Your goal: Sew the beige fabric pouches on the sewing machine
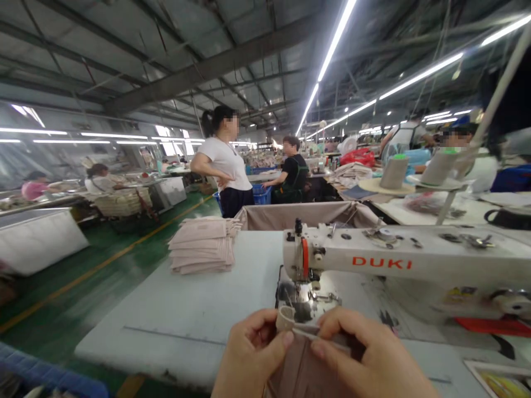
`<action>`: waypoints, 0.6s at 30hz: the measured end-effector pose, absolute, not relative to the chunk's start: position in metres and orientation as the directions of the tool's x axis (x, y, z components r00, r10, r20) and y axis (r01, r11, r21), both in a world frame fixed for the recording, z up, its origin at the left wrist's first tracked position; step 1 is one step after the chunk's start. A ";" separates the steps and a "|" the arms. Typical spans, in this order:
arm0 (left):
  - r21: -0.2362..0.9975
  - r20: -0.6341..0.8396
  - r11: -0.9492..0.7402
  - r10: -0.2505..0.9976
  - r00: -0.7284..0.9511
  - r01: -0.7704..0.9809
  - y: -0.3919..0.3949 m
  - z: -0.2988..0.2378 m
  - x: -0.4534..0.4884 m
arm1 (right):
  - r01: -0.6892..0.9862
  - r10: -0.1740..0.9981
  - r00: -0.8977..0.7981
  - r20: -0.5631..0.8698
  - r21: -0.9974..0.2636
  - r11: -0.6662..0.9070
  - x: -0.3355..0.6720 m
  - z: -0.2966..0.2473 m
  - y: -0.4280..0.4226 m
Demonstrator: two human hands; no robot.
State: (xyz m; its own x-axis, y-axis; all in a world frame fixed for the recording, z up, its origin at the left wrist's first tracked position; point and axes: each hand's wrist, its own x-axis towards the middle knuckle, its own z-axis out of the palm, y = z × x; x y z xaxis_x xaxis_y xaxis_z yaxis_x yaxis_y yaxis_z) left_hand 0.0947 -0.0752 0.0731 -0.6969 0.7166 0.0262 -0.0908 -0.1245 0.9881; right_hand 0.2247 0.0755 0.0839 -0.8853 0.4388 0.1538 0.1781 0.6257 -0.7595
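My left hand and my right hand are at the bottom middle, both pinching a piece of beige-pink fabric with a folded strap end. The strap end lies just in front of the needle area of a white DUKI sewing machine. The fingers of both hands are closed on the fabric's upper edge. The lower part of the fabric is cut off by the frame's edge.
A stack of folded beige fabric pieces lies on the white worktable at the far left. Thread cones stand behind the machine. A person in a white shirt stands in the green aisle; others sit at tables beyond.
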 end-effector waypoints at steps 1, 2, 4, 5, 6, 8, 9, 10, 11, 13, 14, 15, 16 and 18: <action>0.984 0.006 -0.129 0.710 -0.704 -0.121 -0.076 0.074 0.096 | 0.177 0.438 -0.887 0.149 -0.766 0.618 0.226 0.086 0.074; 0.979 -0.007 -0.140 0.710 -0.704 -0.150 -0.076 0.075 0.097 | 0.167 0.433 -0.889 0.148 -0.776 0.609 0.227 0.088 0.072; 0.966 -0.016 -0.167 0.723 -0.691 -0.197 -0.076 0.074 0.098 | 0.140 0.418 -0.895 0.155 -0.793 0.593 0.228 0.090 0.071; 0.960 -0.017 -0.179 0.731 -0.683 -0.215 -0.077 0.073 0.097 | 0.128 0.418 -0.894 0.163 -0.799 0.587 0.228 0.091 0.070; 0.955 -0.018 -0.186 0.737 -0.676 -0.229 -0.077 0.072 0.097 | 0.119 0.420 -0.891 0.173 -0.803 0.584 0.228 0.092 0.070; 0.950 -0.023 -0.195 0.739 -0.674 -0.246 -0.078 0.071 0.096 | 0.107 0.430 -0.882 0.192 -0.808 0.580 0.228 0.092 0.069; 0.948 -0.025 -0.198 0.736 -0.676 -0.251 -0.078 0.070 0.096 | 0.101 0.435 -0.878 0.201 -0.810 0.578 0.227 0.092 0.069; 0.946 -0.024 -0.202 0.734 -0.679 -0.252 -0.079 0.070 0.096 | 0.099 0.439 -0.875 0.205 -0.812 0.575 0.227 0.092 0.068; 0.946 -0.022 -0.204 0.733 -0.680 -0.251 -0.079 0.070 0.096 | 0.099 0.440 -0.874 0.205 -0.812 0.575 0.227 0.091 0.068; 0.947 -0.019 -0.205 0.733 -0.680 -0.247 -0.079 0.070 0.095 | 0.106 0.439 -0.877 0.197 -0.811 0.576 0.226 0.091 0.068; 0.947 -0.020 -0.204 0.733 -0.680 -0.249 -0.079 0.069 0.095 | 0.110 0.438 -0.878 0.192 -0.810 0.576 0.226 0.090 0.068; 0.947 -0.023 -0.203 0.732 -0.681 -0.250 -0.079 0.069 0.095 | 0.113 0.438 -0.879 0.189 -0.809 0.577 0.226 0.090 0.068; 0.947 -0.026 -0.201 0.729 -0.684 -0.250 -0.079 0.068 0.096 | 0.111 0.436 -0.880 0.190 -0.809 0.577 0.225 0.090 0.068; 0.948 -0.031 -0.197 0.724 -0.689 -0.249 -0.079 0.065 0.096 | 0.106 0.435 -0.879 0.193 -0.811 0.575 0.224 0.090 0.068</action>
